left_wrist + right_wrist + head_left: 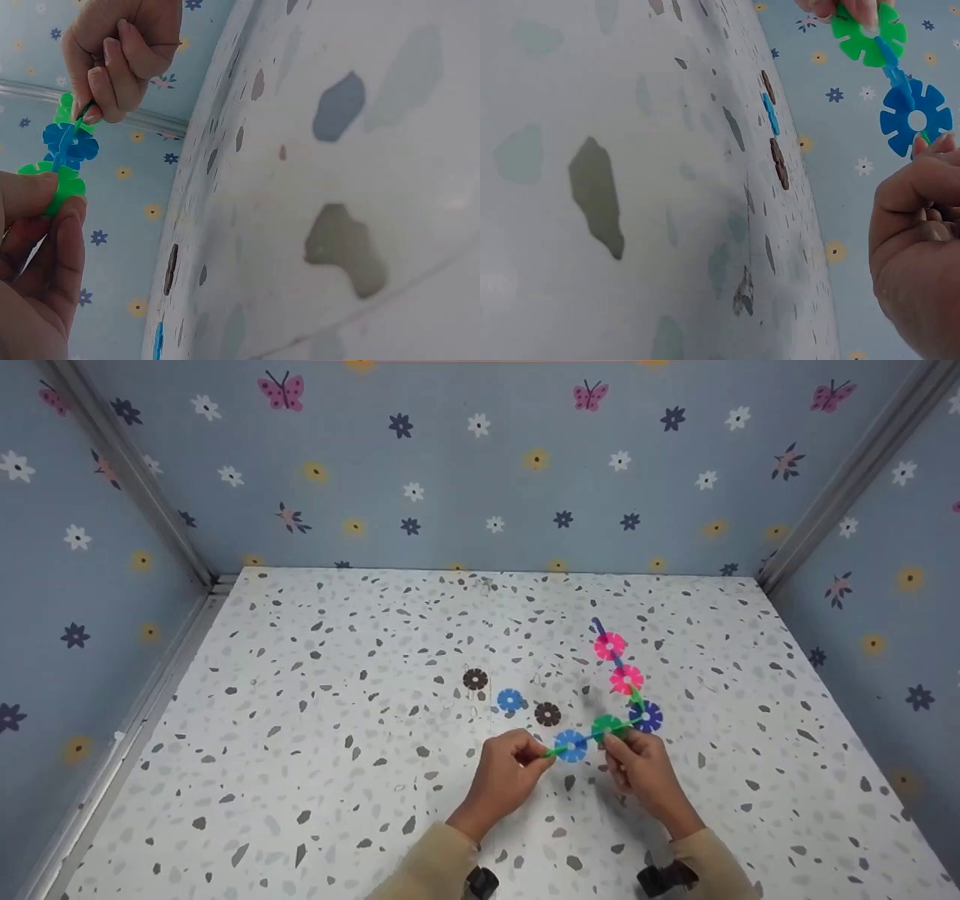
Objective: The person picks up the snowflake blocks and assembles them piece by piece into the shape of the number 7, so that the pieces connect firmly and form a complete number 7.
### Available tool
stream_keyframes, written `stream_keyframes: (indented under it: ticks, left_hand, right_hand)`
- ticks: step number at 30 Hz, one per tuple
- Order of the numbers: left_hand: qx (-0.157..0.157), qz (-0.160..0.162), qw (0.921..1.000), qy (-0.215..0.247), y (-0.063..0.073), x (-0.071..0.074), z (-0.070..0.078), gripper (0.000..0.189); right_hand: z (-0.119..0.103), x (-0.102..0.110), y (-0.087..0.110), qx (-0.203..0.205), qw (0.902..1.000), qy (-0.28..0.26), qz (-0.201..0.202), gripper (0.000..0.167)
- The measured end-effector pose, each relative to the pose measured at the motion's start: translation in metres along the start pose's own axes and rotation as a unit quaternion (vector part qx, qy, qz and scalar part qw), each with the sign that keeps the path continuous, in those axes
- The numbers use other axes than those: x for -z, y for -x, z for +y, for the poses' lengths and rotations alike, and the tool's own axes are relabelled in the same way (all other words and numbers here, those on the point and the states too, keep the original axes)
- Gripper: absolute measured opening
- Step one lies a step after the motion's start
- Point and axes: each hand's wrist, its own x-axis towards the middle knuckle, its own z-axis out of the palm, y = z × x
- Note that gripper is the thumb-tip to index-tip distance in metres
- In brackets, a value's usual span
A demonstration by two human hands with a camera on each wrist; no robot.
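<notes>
Both hands hold a chain of slotted plastic discs above the table. My left hand (504, 780) pinches the green end disc (64, 187) between thumb and fingers. Joined to that disc is a light blue disc (571, 746). My right hand (646, 774) pinches the chain at another green disc (606, 727), on the far side of the blue one. Beyond my right fingertips the chain bends away through a dark blue disc (651, 715), a pink disc (626, 680) and a second pink disc (609, 646). Several linking discs between these stand edge-on.
Left of the chain, a brown disc (475, 679), a loose blue disc (510, 700) and another brown disc (547, 714) lie flat on the speckled white table (300, 720). Blue patterned panels (450, 457) enclose the table at the back and sides.
</notes>
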Motion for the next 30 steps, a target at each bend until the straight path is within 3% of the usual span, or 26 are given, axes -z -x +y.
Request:
stream_keyframes:
  ticks: [4,8,12,17,21,25,30]
  left_hand:
    - [0.010,-0.051,0.9980,-0.037,-0.014,-0.006,0.002,0.016]
    - [0.076,-0.100,0.9873,-0.097,-0.030,-0.005,-0.002,0.028]
    - [0.137,-0.099,0.9724,-0.161,-0.047,-0.008,-0.014,0.021]
    - [0.137,-0.095,0.9565,-0.239,-0.063,-0.020,-0.026,0.031]
    - [0.147,-0.083,0.9457,-0.278,-0.065,-0.025,-0.031,0.032]
    - [0.153,-0.072,0.9492,-0.265,-0.060,-0.023,-0.032,0.032]
    - [0.124,-0.080,0.9701,-0.193,-0.048,-0.022,-0.028,0.026]
  right_hand:
    - [-0.006,0.013,-0.001,-0.015,0.9993,0.018,0.030,0.033]
    - [-0.006,0.024,-0.003,-0.036,0.9980,0.020,0.047,0.032]
    - [-0.002,0.029,-0.003,-0.038,0.9971,0.024,0.062,0.031]
    - [0.002,0.028,-0.003,-0.037,0.9972,0.023,0.061,0.034]
    - [0.002,0.024,-0.004,-0.038,0.9977,0.016,0.054,0.036]
    - [0.000,0.020,-0.005,-0.037,0.9978,0.004,0.055,0.034]
    - [-0.002,0.019,-0.005,-0.030,0.9957,-0.026,0.084,0.032]
